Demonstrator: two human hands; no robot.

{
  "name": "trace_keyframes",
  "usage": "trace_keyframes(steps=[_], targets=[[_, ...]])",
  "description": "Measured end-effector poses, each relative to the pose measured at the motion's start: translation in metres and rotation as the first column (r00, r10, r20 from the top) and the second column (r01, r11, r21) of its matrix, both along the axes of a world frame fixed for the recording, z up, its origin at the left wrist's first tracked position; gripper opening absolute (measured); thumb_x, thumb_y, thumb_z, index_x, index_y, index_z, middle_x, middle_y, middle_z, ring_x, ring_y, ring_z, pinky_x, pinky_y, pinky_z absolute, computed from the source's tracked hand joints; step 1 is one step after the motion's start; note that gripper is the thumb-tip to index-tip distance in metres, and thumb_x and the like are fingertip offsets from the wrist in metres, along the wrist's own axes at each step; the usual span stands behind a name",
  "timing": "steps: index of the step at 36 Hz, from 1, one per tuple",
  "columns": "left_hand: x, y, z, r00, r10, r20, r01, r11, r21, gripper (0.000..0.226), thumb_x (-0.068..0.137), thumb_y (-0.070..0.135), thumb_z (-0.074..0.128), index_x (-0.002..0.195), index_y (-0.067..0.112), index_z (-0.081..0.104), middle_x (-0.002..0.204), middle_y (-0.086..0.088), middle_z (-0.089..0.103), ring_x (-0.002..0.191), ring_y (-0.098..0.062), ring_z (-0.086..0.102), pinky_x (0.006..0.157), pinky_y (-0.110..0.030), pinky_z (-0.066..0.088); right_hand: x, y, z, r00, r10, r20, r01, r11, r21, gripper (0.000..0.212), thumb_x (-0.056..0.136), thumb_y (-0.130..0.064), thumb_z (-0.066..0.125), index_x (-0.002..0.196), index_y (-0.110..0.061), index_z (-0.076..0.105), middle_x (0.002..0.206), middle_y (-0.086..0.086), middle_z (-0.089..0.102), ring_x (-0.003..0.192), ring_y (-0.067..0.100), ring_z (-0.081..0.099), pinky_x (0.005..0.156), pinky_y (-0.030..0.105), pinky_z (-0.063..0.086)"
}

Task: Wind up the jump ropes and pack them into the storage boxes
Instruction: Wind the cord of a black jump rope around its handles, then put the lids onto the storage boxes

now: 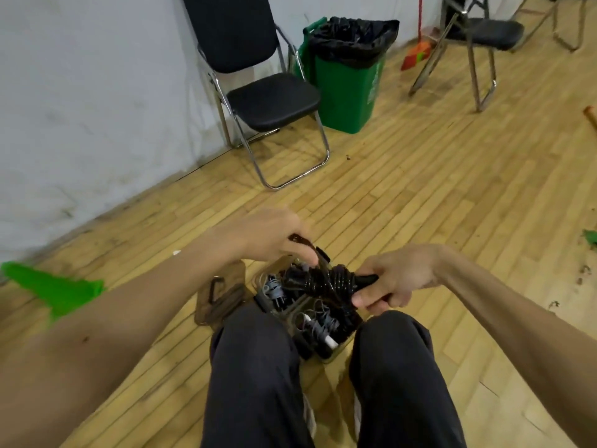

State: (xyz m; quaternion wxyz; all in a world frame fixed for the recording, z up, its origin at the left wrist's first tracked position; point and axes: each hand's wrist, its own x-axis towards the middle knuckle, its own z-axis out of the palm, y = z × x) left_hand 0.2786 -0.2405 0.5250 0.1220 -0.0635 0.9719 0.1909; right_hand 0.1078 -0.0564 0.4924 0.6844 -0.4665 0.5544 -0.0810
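The person's knees (pixel 258 357) flank a clear box (pixel 330 356) on the floor, holding coiled ropes. Above it, the right hand (pixel 394 276) grips the handle end of a wound black rope (pixel 336 279); the left hand (pixel 268 236) pinches its loose strand. A lid (pixel 219 295) lies beside the box.

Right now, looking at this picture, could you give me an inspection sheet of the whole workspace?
Surface: pale wooden plank floor, with dark specks.
Job's things: wound black jump rope held above clear plastic storage box, which holds more wound ropes; brownish clear lid lies beside it.
Clutter: blurred bright green object at left.
Hands: left hand pinches the rope's loose strand; right hand grips its black handle end.
Cables: nothing seen.
Surroundings: black folding chair, green bin with black liner, white wall.
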Motion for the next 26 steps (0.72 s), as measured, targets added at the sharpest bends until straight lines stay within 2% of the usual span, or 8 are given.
trace_keyframes(steps=[4, 7, 12, 16, 19, 22, 24, 26], targets=[[-0.01, 0.012, -0.005, 0.987, 0.162, -0.022, -0.136, 0.889, 0.437, 0.045, 0.092, 0.038, 0.065, 0.081, -0.005, 0.072, 0.077, -0.03, 0.062, 0.062, -0.03, 0.048, 0.06, -0.025, 0.036, -0.014, 0.004, -0.021, 0.95, 0.003, 0.314, 0.009, 0.999, -0.038, 0.018, 0.094, -0.038, 0.068, 0.085, -0.022, 0.065, 0.065, -0.005, 0.049, 0.06, 0.014, 0.033, 0.049, 0.025, 0.023], [-0.014, 0.014, -0.021, 0.952, 0.307, -0.01, -0.234, 0.748, 0.622, 0.032, 0.102, 0.013, 0.055, 0.075, 0.02, 0.072, 0.077, -0.019, 0.062, 0.067, -0.027, 0.052, 0.066, -0.028, 0.041, -0.016, -0.006, -0.042, 0.826, -0.012, 0.564, 0.079, 0.992, -0.094, 0.025, 0.091, -0.045, 0.071, 0.092, -0.021, 0.066, 0.063, -0.005, 0.046, 0.054, 0.016, 0.028, 0.047, 0.03, 0.02], [-0.039, 0.021, -0.073, 0.71, 0.633, 0.307, -0.492, 0.135, 0.86, 0.025, 0.107, 0.017, 0.043, 0.089, 0.009, 0.058, 0.063, -0.003, 0.055, 0.051, -0.01, 0.047, 0.044, -0.018, 0.035, -0.01, -0.041, -0.071, 0.531, -0.173, 0.829, 0.343, 0.939, -0.024, 0.019, 0.096, -0.034, 0.067, 0.098, -0.015, 0.064, 0.07, -0.007, 0.053, 0.054, 0.001, 0.041, 0.049, 0.013, 0.038], [-0.05, 0.015, -0.108, 0.502, 0.761, 0.411, -0.511, -0.122, 0.851, 0.03, 0.107, 0.018, 0.043, 0.107, 0.001, 0.068, 0.071, -0.004, 0.065, 0.066, -0.015, 0.062, 0.064, -0.027, 0.05, -0.01, -0.066, -0.103, 0.446, -0.522, 0.727, 0.632, 0.759, 0.157, 0.025, 0.087, -0.036, 0.074, 0.09, -0.014, 0.062, 0.068, -0.002, 0.049, 0.05, 0.005, 0.035, 0.043, 0.015, 0.031], [-0.052, 0.006, -0.143, 0.288, 0.784, 0.551, -0.544, -0.34, 0.768, 0.027, 0.105, 0.013, 0.044, 0.093, 0.001, 0.065, 0.056, -0.002, 0.058, 0.043, -0.011, 0.054, 0.046, -0.023, 0.047, -0.001, -0.089, -0.135, 0.497, -0.661, 0.563, 0.679, 0.7, 0.222, 0.018, 0.091, -0.033, 0.064, 0.091, -0.014, 0.061, 0.069, 0.0, 0.048, 0.051, 0.006, 0.031, 0.042, 0.016, 0.027], [-0.051, -0.006, -0.18, 0.104, 0.713, 0.694, -0.466, -0.581, 0.667, 0.036, 0.106, 0.026, 0.04, 0.09, 0.005, 0.064, 0.056, -0.004, 0.057, 0.04, -0.011, 0.048, 0.036, -0.022, 0.039, 0.011, -0.11, -0.17, 0.53, -0.721, 0.445, 0.668, 0.679, 0.304, 0.018, 0.101, -0.03, 0.057, 0.095, -0.013, 0.056, 0.067, 0.0, 0.049, 0.049, 0.006, 0.032, 0.041, 0.016, 0.027], [-0.05, -0.014, -0.204, 0.076, 0.641, 0.764, -0.464, -0.656, 0.596, 0.053, 0.105, 0.049, 0.038, 0.096, 0.006, 0.066, 0.06, -0.004, 0.059, 0.043, -0.013, 0.048, 0.035, -0.022, 0.036, 0.017, -0.124, -0.196, 0.557, -0.737, 0.382, 0.65, 0.673, 0.352, 0.019, 0.104, -0.03, 0.054, 0.095, -0.012, 0.054, 0.065, 0.0, 0.049, 0.048, 0.007, 0.031, 0.041, 0.016, 0.026], [-0.051, -0.031, -0.233, 0.117, 0.596, 0.794, -0.56, -0.621, 0.548, 0.067, 0.097, 0.067, 0.042, 0.091, 0.009, 0.073, 0.083, -0.008, 0.064, 0.054, -0.018, 0.054, 0.041, -0.025, 0.041, 0.02, -0.14, -0.226, 0.593, -0.729, 0.341, 0.627, 0.685, 0.372, 0.025, 0.105, -0.032, 0.051, 0.093, -0.01, 0.054, 0.064, 0.0, 0.049, 0.047, 0.008, 0.032, 0.042, 0.018, 0.026]])
